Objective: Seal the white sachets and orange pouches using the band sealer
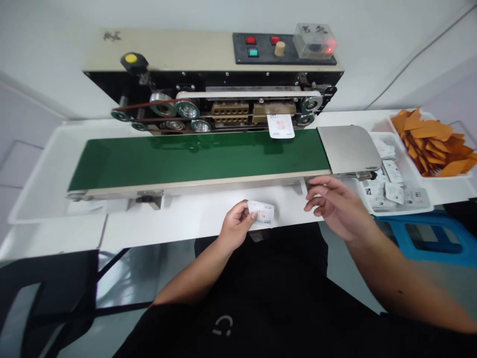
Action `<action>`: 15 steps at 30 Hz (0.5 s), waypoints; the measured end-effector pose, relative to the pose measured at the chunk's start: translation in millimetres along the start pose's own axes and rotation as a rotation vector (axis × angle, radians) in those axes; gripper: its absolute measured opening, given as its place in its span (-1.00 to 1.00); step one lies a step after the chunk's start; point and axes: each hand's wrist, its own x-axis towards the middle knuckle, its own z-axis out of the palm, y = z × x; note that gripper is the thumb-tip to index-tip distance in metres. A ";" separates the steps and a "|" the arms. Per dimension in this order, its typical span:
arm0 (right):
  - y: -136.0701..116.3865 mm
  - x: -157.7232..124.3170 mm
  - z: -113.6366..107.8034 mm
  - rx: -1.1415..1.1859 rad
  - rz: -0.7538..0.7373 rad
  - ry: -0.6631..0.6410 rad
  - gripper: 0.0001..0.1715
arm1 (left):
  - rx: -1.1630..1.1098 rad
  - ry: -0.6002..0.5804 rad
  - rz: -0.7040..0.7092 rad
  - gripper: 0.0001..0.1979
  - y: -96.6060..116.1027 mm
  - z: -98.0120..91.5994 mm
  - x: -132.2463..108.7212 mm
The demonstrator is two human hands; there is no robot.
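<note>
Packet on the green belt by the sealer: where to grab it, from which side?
Pinch the white packet at its lower end, coming from the near side over the green conveyor belt. It lies flat, with its top end against the sealing machine, so the lower end looks the most open. The open right hand is closest.

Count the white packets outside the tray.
2. One white packet is pinched in the left hand; the other lies at the far edge of the green conveyor belt, beside the sealer. Others may be hidden below the table edge.
</note>
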 end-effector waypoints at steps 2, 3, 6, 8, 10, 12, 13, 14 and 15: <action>24.0 -11.1 2.4 0.003 0.001 -0.017 -0.62 | -0.051 0.047 -0.026 -0.59 0.0 7.3 1.6; 35.6 -14.7 4.4 0.006 -0.003 -0.021 -0.63 | -0.075 0.058 -0.033 -0.57 0.8 11.4 2.9; 66.9 -19.1 13.0 0.006 -0.030 -0.009 -0.60 | -0.125 0.043 -0.060 -0.51 5.1 23.7 7.3; 83.6 -19.4 19.7 0.001 -0.038 -0.013 -0.58 | -0.133 0.028 -0.082 -0.49 8.1 30.8 8.9; 96.2 -19.4 25.6 0.004 -0.051 -0.028 -0.58 | -0.136 0.025 -0.074 -0.50 10.7 36.6 8.2; 104.3 -20.0 29.3 0.007 -0.090 -0.037 -0.60 | -0.128 0.045 -0.019 -0.50 13.3 41.0 5.5; 106.7 -20.7 30.0 0.008 -0.117 -0.039 -0.61 | -0.117 0.063 0.018 -0.50 14.8 42.7 3.6; 108.2 -21.6 30.0 0.011 -0.144 -0.039 -0.62 | -0.101 0.083 0.051 -0.51 16.4 44.2 1.4; 108.9 -22.8 29.5 0.019 -0.170 -0.036 -0.62 | -0.084 0.103 0.074 -0.51 17.9 45.5 -0.7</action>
